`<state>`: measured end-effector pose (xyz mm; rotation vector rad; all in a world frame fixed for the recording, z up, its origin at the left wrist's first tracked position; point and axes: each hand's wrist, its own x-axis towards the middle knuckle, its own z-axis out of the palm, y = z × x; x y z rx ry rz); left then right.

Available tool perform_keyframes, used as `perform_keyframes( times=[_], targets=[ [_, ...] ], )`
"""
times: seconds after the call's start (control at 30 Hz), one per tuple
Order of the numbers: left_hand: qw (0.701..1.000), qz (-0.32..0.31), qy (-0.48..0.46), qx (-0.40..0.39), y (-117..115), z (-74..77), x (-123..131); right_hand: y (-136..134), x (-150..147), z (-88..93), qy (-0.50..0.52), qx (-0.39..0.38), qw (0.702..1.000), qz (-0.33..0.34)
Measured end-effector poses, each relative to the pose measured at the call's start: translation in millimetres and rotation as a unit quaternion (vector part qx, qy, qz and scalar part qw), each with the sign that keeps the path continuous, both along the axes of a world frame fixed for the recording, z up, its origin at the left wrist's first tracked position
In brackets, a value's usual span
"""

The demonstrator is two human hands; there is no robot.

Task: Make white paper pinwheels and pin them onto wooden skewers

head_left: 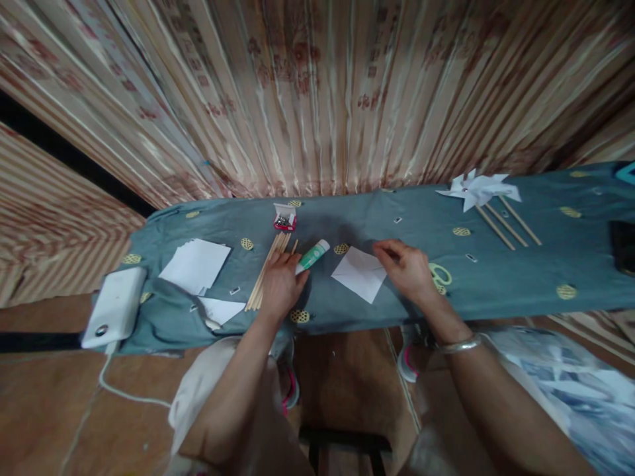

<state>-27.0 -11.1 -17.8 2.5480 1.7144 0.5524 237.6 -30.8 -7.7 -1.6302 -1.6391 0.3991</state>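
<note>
A green and white glue stick (313, 256) is gripped at its lower end by my left hand (282, 283), which is closed and lies over the wooden sticks (262, 281). To the right, a white paper square (362, 272) with crease lines rests on the cloth. My right hand (404, 266) is at the paper's right corner, thumb and fingers drawn together; whatever may be between them is hidden. Just beyond that hand lies a pair of scissors with pale green handles (440, 272), partly covered by it.
A small red box (284, 218) of metal pieces stands behind the sticks. At left are stacked white papers (193, 264) and a cabled white device (114, 307). White paper pinwheels (479, 190) on sticks lie at right. A dark object (622, 244) sits at the right edge.
</note>
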Motion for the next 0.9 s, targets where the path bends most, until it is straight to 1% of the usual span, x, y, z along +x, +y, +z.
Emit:
perform_keyframes(
  times=[0.07,0.13,0.2,0.27,0.3,0.33,0.37,0.4,0.43,0.47,0.5,0.57,0.6,0.67,0.8,0.87,0.9],
  targets=[
    [1.000,0.000,0.003,0.001,1.0,-1.6,-0.5,-1.7,1.6,2.7,0.001,0.007,1.000,0.001],
    [1.000,0.006,-0.028,0.000,1.9,-1.3,-0.1,-4.1,2.0,4.0,0.011,0.016,1.000,0.005],
    [0.995,0.020,-0.102,-0.011,1.7,0.4,2.6,-7.4,-0.5,3.5,0.031,0.016,0.999,0.019],
    [0.974,0.036,-0.218,-0.053,-1.0,2.9,9.9,-11.1,-6.3,2.0,0.073,-0.010,0.996,0.041],
    [0.953,0.039,-0.287,-0.090,-3.6,4.4,15.6,-12.9,-10.1,1.3,0.111,-0.035,0.992,0.055],
    [0.923,0.035,-0.357,-0.141,-6.9,6.1,22.5,-14.7,-14.1,0.9,0.161,-0.067,0.982,0.073],
    [0.880,0.023,-0.431,-0.199,-10.7,8.1,30.2,-16.4,-18.2,0.8,0.223,-0.101,0.965,0.094],
    [0.835,-0.003,-0.485,-0.261,-14.8,10.5,38.1,-17.9,-22.1,1.1,0.287,-0.131,0.942,0.117],
    [0.797,-0.028,-0.518,-0.310,-18.8,13.2,45.8,-19.3,-25.6,1.7,0.347,-0.156,0.914,0.140],
    [0.770,-0.046,-0.538,-0.341,-22.4,16.0,52.6,-20.5,-28.6,2.5,0.400,-0.180,0.884,0.160],
    [0.750,-0.059,-0.551,-0.362,-25.4,19.0,58.3,-21.4,-31.1,3.3,0.445,-0.199,0.856,0.171],
    [0.720,-0.062,-0.573,-0.387,-28.6,24.1,65.9,-22.6,-35.0,4.2,0.513,-0.222,0.811,0.172],
    [0.709,-0.059,-0.583,-0.393,-29.0,26.0,67.9,-22.8,-36.5,4.2,0.537,-0.227,0.796,0.166],
    [0.695,-0.050,-0.597,-0.397,-28.0,27.5,69.3,-22.4,-39.3,3.6,0.565,-0.225,0.779,0.149],
    [0.682,-0.035,-0.610,-0.401,-23.5,23.1,67.5,-18.2,-42.9,2.9,0.590,-0.221,0.768,0.119],
    [0.676,-0.021,-0.618,-0.401,-20.8,18.8,64.2,-14.5,-41.8,4.0,0.614,-0.212,0.754,0.093],
    [0.679,-0.012,-0.617,-0.398,-19.1,16.6,61.5,-12.4,-40.1,4.6,0.630,-0.204,0.746,0.077]
  ],
)
